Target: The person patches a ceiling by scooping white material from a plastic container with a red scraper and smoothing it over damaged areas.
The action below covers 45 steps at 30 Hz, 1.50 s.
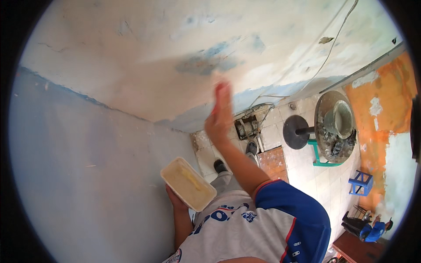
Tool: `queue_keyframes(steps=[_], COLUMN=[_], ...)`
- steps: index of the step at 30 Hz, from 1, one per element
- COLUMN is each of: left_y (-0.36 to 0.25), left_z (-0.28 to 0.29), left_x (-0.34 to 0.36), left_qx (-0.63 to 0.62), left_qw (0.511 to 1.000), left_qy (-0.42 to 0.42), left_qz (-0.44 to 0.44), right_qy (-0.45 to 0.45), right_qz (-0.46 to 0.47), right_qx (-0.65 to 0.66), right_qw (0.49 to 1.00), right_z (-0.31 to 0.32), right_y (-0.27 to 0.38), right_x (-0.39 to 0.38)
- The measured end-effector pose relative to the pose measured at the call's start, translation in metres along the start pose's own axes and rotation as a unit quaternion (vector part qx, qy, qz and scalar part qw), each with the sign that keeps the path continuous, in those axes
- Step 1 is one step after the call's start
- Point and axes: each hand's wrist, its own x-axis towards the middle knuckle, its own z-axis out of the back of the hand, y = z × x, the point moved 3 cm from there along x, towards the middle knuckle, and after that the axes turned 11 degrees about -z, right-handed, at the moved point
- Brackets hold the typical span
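Note:
My left hand (174, 198) grips a cream rectangular plastic tub (165, 176) from below and the side, low in front of my body. Inside the tub is a pale paste, with a yellow strip-like thing (186, 176) lying in it. Raised towards the wall (144, 39) is my right hand (218, 125), its fingers smeared by motion. Something red (222, 90) shows along those fingers, too blurred to name. Whether it touches the wall, I cannot tell. Near the hand, the wall carries a bluish worn patch (210, 59) amid pale, smoothed areas.
A bluish wall (87, 175) rises close on my left. On the tiled floor sit a pump (247, 127), a green stool (326, 164) and a blue stool (361, 183). A round table (322, 131) bears a bucket (338, 119). A cable (329, 57) runs along the wall. Another person (372, 230) is at far right.

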Motion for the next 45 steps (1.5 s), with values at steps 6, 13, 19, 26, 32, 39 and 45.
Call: queue_keyframes(steps=[6,13,19,26,32,39,45], left_y=[-0.003,-0.001,-0.002,-0.001,0.004,0.008,0.001], left_z=[-0.016,-0.003,-0.016,-0.034,-0.013,-0.011,-0.014], left_x=[-0.002,0.002,-0.009,0.003,-0.002,-0.006,-0.015], left_qx=[0.084,0.040,0.033,0.000,0.056,0.001,0.027], left_qw=[0.992,0.998,0.998,0.998,0.997,1.000,0.999], left_qy=[0.069,0.041,0.036,0.050,0.026,0.020,0.032], left_qz=[-0.064,-0.039,-0.044,-0.025,-0.048,-0.019,0.003], right_qy=[-0.098,0.115,-0.176,0.060,-0.023,-0.144,0.100], right_qz=[-0.027,-0.038,-0.041,0.020,-0.058,0.003,0.033], right_qx=[-0.120,0.024,-0.171,-0.088,-0.082,-0.155,-0.070], right_qw=[0.988,0.992,0.969,0.994,0.995,0.977,0.992], right_z=[0.006,0.001,0.088,-0.011,0.063,0.031,-0.022], right_y=[-0.051,-0.032,-0.069,-0.051,-0.039,-0.095,-0.059], right_x=[0.092,-0.051,0.154,-0.006,0.060,0.117,-0.061])
